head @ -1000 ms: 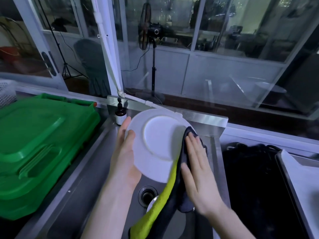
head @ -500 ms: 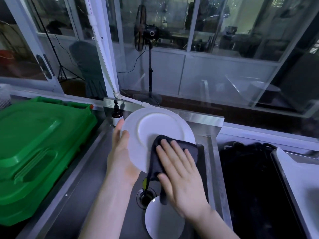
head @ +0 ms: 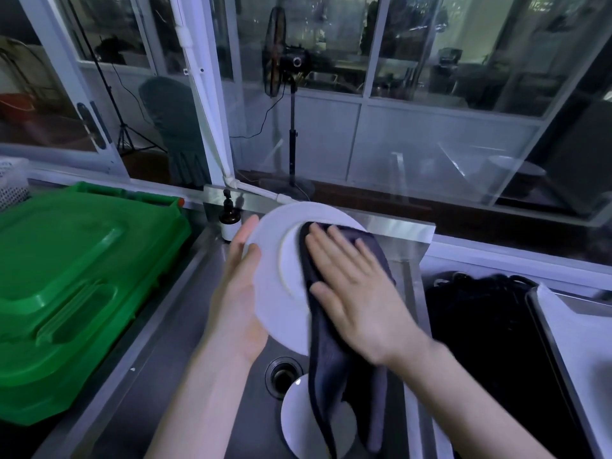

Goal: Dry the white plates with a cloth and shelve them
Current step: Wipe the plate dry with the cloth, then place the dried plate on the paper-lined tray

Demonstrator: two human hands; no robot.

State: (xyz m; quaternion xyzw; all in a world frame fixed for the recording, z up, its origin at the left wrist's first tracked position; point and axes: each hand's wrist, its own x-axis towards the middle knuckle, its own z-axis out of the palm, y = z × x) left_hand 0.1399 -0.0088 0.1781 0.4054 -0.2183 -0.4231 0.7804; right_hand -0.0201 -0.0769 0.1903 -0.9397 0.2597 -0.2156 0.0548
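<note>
A white plate (head: 276, 286) is held upright over the steel sink (head: 185, 342), its underside toward me. My left hand (head: 240, 293) holds it by the left rim, fingers behind it and thumb on the near side. My right hand (head: 351, 289) lies flat with straight fingers, pressing a dark grey cloth (head: 331, 366) against the plate's right half. The cloth hangs down from the hand into the sink. A second white plate (head: 298, 422) lies in the sink bottom beside the drain (head: 281, 376), partly covered by the hanging cloth.
A large green plastic crate lid (head: 73, 279) fills the counter to the left. A small soap bottle (head: 229, 220) stands at the sink's back edge. A dark basin (head: 480, 342) and a white tray (head: 576, 342) lie to the right. Glass windows rise behind.
My right hand has slid the cloth from the plate's right edge over its middle and up toward the top. The plate has tilted a little; the left hand keeps its hold.
</note>
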